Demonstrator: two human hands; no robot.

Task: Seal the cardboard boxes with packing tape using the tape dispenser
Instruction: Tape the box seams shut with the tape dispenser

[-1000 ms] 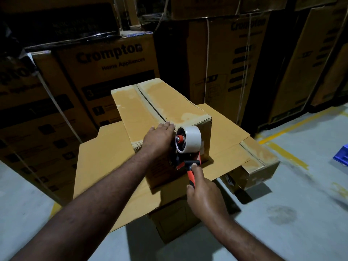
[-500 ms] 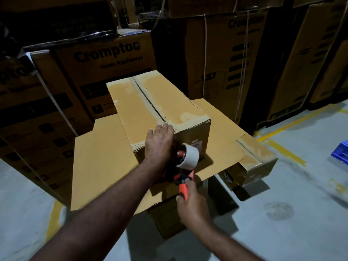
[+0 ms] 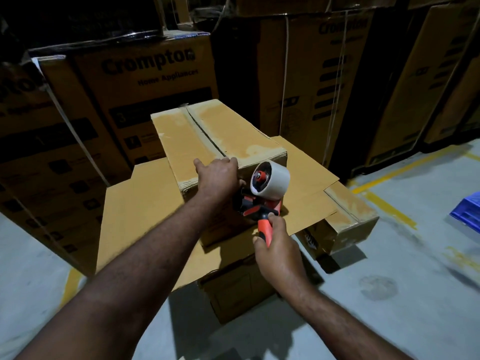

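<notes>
Gripping the orange-handled tape dispenser (image 3: 268,187), the right hand (image 3: 280,252) holds it at the scuffed box (image 3: 233,133), left hand (image 3: 217,179) pressing flat.

- Grey concrete floor (image 3: 405,331), scuffed, with a round dark stain (image 3: 378,287) at right.
- Yellow painted lines (image 3: 387,205) across it, running toward the stacks.
- Tall stacks of printed brown cartons (image 3: 145,81) behind, bound with pale straps (image 3: 285,74).
- Blue crate (image 3: 467,214) at the right edge.
- Dim light, deep shadow up top.

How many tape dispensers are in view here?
1. The tape dispenser is gripped by the right hand against the near end of the box that the left hand rests on. Others may be hidden behind cartons.
</notes>
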